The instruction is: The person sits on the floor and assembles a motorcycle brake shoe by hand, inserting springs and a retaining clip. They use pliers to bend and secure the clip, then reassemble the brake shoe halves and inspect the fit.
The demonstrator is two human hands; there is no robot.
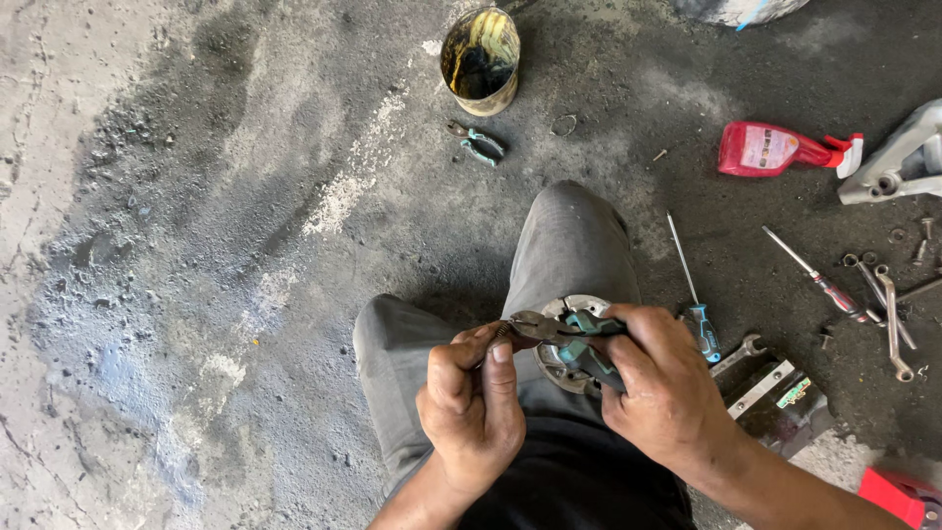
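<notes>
My right hand (659,383) grips pliers (569,336) with teal handles, their jaws pointing left. My left hand (473,402) pinches a small dark part (500,334) between thumb and fingers right at the plier jaws. Under both hands a round metal disc-shaped part (564,365) rests on my lap, mostly hidden by the hands. My legs in grey trousers (564,245) stretch out over the oily concrete floor.
A dirty tin can (480,59) and a second pair of pliers (476,142) lie ahead. To the right are a red spray bottle (780,149), two screwdrivers (692,290) (819,280), wrenches (888,314), loose bolts, a metal casting (903,157) and a dark box (780,402).
</notes>
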